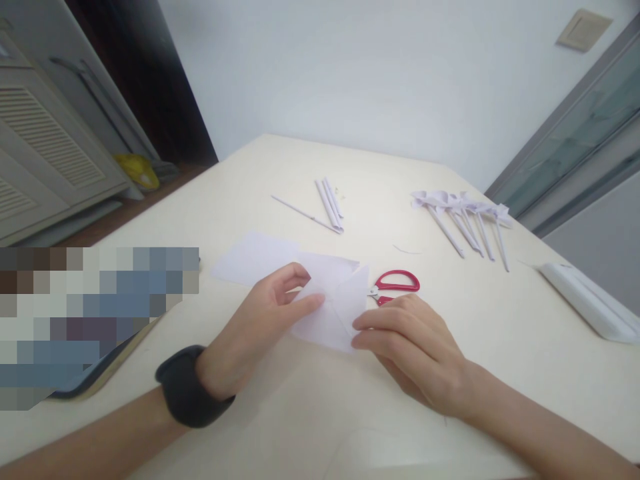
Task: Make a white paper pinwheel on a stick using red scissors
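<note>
Between my two hands is a square sheet of white paper, creased and with slits running in from its corners. My left hand, with a black watch on the wrist, grips the sheet's left side, thumb on top near the middle. At the lower right corner, the fingers of my right hand pinch the paper. Red-handled scissors lie just beyond my right hand, their blades mostly hidden by the sheet. Behind the held sheet, more white paper lies flat on the table.
Rolled paper sticks and a thin stick lie toward the back of the table. Several paper pinwheels on sticks rest at back right. A white wrapped packet is at the right edge; a blurred-out device stands left.
</note>
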`<state>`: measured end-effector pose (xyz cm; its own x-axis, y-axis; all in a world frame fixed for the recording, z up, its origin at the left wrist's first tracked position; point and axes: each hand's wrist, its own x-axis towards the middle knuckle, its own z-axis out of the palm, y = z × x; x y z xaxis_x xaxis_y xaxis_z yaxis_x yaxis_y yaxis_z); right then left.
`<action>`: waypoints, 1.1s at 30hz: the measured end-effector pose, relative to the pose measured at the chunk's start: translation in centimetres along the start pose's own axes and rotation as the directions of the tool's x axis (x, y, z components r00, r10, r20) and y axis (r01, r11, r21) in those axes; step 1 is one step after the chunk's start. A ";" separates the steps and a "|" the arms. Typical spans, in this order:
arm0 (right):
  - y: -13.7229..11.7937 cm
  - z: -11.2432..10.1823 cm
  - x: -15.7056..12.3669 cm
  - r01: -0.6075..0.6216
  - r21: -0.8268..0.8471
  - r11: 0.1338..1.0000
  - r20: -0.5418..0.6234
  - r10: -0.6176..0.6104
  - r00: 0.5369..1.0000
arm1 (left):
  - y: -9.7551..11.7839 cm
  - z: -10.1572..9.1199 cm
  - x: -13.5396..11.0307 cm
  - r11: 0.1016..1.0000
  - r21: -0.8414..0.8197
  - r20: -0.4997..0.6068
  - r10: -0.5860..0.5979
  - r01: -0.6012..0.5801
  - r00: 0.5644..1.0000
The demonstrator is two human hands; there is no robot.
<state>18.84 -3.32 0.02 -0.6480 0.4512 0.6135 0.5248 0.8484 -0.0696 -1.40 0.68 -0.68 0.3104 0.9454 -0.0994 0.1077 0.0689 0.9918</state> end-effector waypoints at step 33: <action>0.6 1.2 0.0 -0.337 0.341 0.878 0.120 0.314 0.942 | -0.6 0.6 0.0 0.999 -0.032 0.162 0.028 -0.023 0.986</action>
<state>18.51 -2.48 -1.01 -0.5116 0.7250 0.4610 0.4908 0.6871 -0.5358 -0.90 0.45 -1.34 0.4623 0.8828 -0.0838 0.0699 0.0579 0.9959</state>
